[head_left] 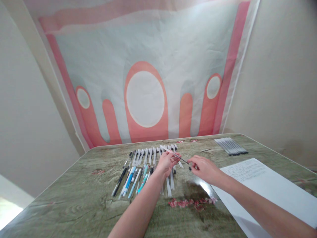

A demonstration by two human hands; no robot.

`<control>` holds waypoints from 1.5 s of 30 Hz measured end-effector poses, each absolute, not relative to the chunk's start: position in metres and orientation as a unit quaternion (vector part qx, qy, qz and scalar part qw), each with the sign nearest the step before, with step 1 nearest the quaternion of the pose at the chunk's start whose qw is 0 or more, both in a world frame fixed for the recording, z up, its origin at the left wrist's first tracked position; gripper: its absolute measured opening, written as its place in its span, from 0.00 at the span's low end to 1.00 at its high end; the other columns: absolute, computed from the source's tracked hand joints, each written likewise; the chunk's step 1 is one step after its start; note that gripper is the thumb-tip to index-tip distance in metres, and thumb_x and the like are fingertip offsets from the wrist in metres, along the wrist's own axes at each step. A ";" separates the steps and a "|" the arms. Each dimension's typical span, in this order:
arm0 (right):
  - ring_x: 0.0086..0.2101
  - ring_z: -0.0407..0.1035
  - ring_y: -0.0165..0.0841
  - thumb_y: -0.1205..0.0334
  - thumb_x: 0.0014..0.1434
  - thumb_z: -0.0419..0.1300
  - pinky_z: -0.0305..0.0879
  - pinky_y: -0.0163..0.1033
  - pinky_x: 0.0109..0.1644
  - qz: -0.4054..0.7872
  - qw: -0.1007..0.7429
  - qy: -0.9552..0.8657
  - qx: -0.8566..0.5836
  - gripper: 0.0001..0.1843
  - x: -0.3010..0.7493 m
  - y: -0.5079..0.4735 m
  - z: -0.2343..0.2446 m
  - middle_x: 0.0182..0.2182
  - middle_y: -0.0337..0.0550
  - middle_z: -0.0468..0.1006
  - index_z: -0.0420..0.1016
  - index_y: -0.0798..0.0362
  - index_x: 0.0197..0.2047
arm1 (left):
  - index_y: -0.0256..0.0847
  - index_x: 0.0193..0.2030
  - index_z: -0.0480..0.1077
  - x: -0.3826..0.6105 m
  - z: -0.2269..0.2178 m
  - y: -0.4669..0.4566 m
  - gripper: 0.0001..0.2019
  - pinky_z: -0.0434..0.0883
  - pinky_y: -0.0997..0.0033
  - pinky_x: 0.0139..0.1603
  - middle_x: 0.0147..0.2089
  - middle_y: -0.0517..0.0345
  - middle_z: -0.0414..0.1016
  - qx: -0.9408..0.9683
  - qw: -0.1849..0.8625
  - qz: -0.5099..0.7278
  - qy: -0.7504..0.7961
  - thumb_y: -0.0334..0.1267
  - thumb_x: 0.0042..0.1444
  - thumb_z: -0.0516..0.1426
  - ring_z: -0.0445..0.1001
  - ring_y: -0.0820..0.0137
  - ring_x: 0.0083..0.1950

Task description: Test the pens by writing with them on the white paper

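Observation:
A slim pen refill (pixel 183 160), dark and rod-like with a pale sleeve at its far end, slants between my two hands. My left hand (pixel 168 162) grips its middle, palm partly turned up, above the rows of pens. At the near end, my right hand (pixel 204 169) has its fingertips pinched on the rod; a small black tip (pixel 190 168) shows just below them. Beneath and beyond my left hand lies a row of pale, slim sticks (pixel 146 156). Several blue, black and white pens (pixel 129 181) lie left of my left forearm, which hides part of the group.
A bundle of slim refills with dark ends (pixel 230 146) lies at the table's back right. Nearer, a white sheet with handwriting (pixel 267 188) sits under my right forearm. The wood-patterned table (pixel 74 198) meets a printed cloth backdrop (pixel 153 39) behind.

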State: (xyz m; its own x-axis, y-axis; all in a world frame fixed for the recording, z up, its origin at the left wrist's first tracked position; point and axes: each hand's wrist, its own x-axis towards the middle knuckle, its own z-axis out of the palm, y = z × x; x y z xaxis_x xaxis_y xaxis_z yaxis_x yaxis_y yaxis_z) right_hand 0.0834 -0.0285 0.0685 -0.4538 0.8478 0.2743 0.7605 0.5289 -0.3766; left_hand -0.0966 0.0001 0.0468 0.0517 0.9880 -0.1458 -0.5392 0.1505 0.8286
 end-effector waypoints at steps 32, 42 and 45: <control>0.30 0.66 0.31 0.61 0.56 0.53 0.64 0.37 0.36 0.170 0.424 -0.795 -0.400 0.07 0.082 -0.001 0.027 0.29 0.41 0.70 0.70 0.52 0.32 | 0.34 0.30 0.62 -0.071 0.038 -0.010 0.04 0.73 0.69 0.40 0.40 0.41 0.73 0.147 0.691 0.643 0.295 0.28 0.55 0.49 0.74 0.65 0.41; 0.34 0.68 0.32 0.60 0.55 0.54 0.68 0.39 0.40 0.192 0.502 -0.767 -0.350 0.08 0.077 -0.008 0.037 0.33 0.44 0.72 0.72 0.52 0.35 | 0.35 0.31 0.60 -0.065 0.034 -0.014 0.03 0.72 0.68 0.42 0.38 0.44 0.74 0.167 0.692 0.641 0.286 0.29 0.54 0.52 0.75 0.68 0.38; 0.33 0.68 0.32 0.61 0.55 0.54 0.68 0.39 0.39 0.188 0.501 -0.770 -0.348 0.07 0.077 -0.009 0.038 0.33 0.44 0.73 0.72 0.52 0.36 | 0.36 0.31 0.59 -0.063 0.036 -0.016 0.03 0.71 0.68 0.42 0.37 0.45 0.74 0.177 0.690 0.638 0.292 0.30 0.55 0.52 0.75 0.70 0.36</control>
State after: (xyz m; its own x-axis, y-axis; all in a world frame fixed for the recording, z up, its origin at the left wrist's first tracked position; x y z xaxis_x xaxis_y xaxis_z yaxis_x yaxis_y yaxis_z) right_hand 0.0766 -0.0094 0.0376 -0.2568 0.7232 0.6411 0.3476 0.6881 -0.6370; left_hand -0.0634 -0.0158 0.0357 0.0152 0.9841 -0.1769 -0.7768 0.1230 0.6177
